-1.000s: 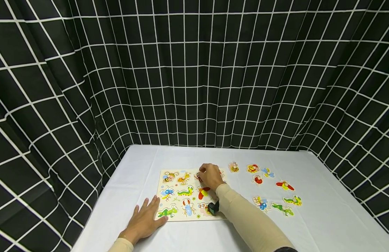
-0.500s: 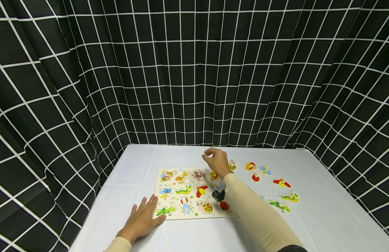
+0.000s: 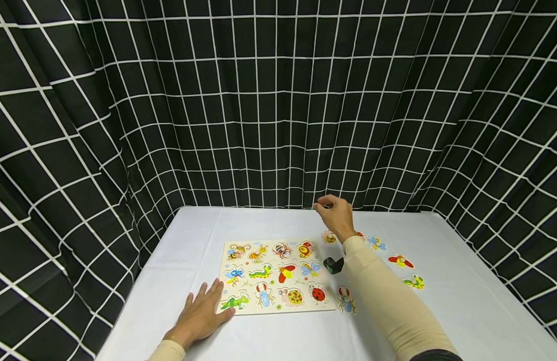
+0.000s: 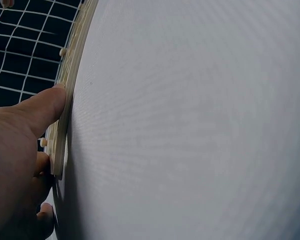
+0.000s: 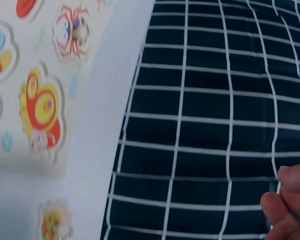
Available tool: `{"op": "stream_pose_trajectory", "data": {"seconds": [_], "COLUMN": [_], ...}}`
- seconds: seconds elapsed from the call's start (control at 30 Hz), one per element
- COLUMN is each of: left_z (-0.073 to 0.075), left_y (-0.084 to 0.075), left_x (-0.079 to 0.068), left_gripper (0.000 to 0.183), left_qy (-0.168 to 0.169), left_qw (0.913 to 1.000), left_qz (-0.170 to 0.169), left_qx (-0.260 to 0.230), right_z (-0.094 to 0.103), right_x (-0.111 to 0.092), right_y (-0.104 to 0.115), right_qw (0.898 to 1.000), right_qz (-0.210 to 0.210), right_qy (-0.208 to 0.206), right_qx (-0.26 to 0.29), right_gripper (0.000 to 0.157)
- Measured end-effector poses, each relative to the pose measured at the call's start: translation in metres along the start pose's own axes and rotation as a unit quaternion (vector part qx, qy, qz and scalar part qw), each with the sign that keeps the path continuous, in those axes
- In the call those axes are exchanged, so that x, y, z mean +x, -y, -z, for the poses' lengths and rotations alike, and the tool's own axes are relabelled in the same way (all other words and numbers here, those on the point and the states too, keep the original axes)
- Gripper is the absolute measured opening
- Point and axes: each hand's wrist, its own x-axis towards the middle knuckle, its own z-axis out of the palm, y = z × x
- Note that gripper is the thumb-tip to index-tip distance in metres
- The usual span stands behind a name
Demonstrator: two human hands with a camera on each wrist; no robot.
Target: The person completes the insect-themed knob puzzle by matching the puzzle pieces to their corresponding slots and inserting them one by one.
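A wooden insect puzzle board [image 3: 301,307] lies flat on the white table. My left hand [image 3: 199,315] rests at its front left corner, fingers spread, with the thumb on the board edge [image 4: 70,110] in the left wrist view. A spider piece [image 5: 74,32] with a knob sits in its place in the board's back row. My right hand [image 3: 338,216] is raised above the back of the table, beyond the board. Its fingers are loosely bent, and the fingertips [image 5: 274,206] hold nothing. Nearest to it lies a snail piece [image 3: 329,237], partly beside the wrist.
Loose pieces lie right of the board: a stag beetle [image 3: 346,300], a dragonfly [image 3: 376,243], a red-winged bug [image 3: 400,260] and a caterpillar [image 3: 414,282]. My right forearm [image 3: 387,291] hides others. A black grid curtain [image 3: 278,125] stands behind the table.
My right hand has left the spider piece on the board, risen, and moved right and back. The stag beetle piece has come into view beside the forearm. My left hand stays on the board.
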Motion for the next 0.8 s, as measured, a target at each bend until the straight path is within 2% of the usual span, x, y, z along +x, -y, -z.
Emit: {"op": "stream_pose_trajectory", "data": {"seconds": [0.4, 0.63, 0.8], "left_z": [-0.005, -0.003, -0.004], "left_y": [0.0, 0.003, 0.002], "left_x": [0.001, -0.001, 0.0], "left_gripper": [0.084, 0.084, 0.084], "left_qy": [0.002, -0.007, -0.008], "left_qw": [1.0, 1.0, 1.0], "left_qz": [0.002, -0.002, -0.002], "left_qx": [-0.005, -0.004, -0.004], "right_z": [0.041, 0.054, 0.06], "right_x": [0.008, 0.009, 0.004], "right_y": [-0.037, -0.064, -0.083], "right_qw": [0.999, 0.997, 0.995], "right_qz": [-0.023, -0.064, -0.09], "right_qy": [-0.035, -0.05, -0.046], "right_qx": [0.009, 0.013, -0.007], "right_gripper": [0.022, 0.024, 0.024]}}
